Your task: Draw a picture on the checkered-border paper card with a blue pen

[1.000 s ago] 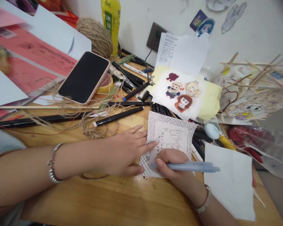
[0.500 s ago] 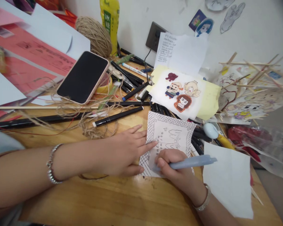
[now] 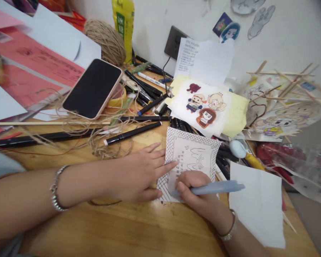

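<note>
A small white paper [image 3: 200, 142] with a hatched border, line drawings and handwritten characters lies on the wooden table [image 3: 109, 232]. My left hand [image 3: 141, 175] rests flat with fingers spread, its fingertips on the paper's left side. Over the lower part of the sheet, my right hand [image 3: 196, 189] is closed around a light blue pen [image 3: 222, 187]. The pen slants, its back end pointing right; its tip is hard to make out at the paper. Part of the drawing is hidden under my right hand.
A phone [image 3: 93, 89] lies among loose twine, below a twine ball [image 3: 105, 41]. Several markers [image 3: 133, 132] are scattered behind the paper. Coloured character drawings [image 3: 203, 103] lie beyond it. At right are a blank sheet [image 3: 256, 207] and a stick structure [image 3: 286, 96].
The whole view has shifted very slightly. Both hands, the pen and the paper keep practically the same positions relative to each other.
</note>
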A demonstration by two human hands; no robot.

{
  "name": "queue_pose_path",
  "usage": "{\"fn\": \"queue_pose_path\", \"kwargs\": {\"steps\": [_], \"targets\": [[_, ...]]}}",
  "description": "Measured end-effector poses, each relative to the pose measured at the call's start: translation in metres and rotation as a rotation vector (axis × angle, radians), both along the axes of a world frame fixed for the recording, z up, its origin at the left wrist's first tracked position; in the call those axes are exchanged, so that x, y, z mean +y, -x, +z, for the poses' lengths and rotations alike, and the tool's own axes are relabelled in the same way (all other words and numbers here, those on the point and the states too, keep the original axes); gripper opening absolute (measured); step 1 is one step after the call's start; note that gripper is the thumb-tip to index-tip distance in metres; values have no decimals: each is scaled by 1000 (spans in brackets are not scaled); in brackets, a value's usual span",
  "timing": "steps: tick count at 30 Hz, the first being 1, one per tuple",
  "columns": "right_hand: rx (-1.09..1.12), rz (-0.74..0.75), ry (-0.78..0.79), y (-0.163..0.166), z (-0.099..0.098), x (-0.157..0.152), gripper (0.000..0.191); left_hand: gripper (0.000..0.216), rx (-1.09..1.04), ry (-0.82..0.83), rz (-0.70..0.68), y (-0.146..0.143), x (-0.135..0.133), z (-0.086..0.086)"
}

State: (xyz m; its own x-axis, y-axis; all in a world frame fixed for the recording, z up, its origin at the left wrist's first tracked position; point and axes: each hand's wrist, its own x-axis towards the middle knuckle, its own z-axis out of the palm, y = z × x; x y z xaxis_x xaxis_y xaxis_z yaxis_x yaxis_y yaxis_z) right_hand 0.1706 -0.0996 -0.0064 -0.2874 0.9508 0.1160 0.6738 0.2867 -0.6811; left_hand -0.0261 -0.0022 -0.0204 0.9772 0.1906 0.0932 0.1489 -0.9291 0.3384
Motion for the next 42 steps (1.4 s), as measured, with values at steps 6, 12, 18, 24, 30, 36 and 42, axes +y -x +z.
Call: {"fn": "queue_pose_path", "kwargs": {"steps": [6,12,18,24,30,36,42], "targets": [[44,0,63,0,1,1,33,68,6,-1,0,0,0,2],[124,49,102,-1,1,2,39,67,15,10,-2,0,1,3],[190,-108,-4,-5,3,-2,35,69,44,0,-8,-1,1,3],[432,-160,-304,-20,-6,1,7,70,33,8,-8,-1,2,5],[560,-240,-294,-18,-4,-2,16,72,9,51,-12,0,2,5],[630,-373,-435,-14,2,-6,22,80,18,71,-18,-2,4,11],[667,-417,-568,-13,10,-1,21,87,-31,45,-6,-2,7,14]]}}
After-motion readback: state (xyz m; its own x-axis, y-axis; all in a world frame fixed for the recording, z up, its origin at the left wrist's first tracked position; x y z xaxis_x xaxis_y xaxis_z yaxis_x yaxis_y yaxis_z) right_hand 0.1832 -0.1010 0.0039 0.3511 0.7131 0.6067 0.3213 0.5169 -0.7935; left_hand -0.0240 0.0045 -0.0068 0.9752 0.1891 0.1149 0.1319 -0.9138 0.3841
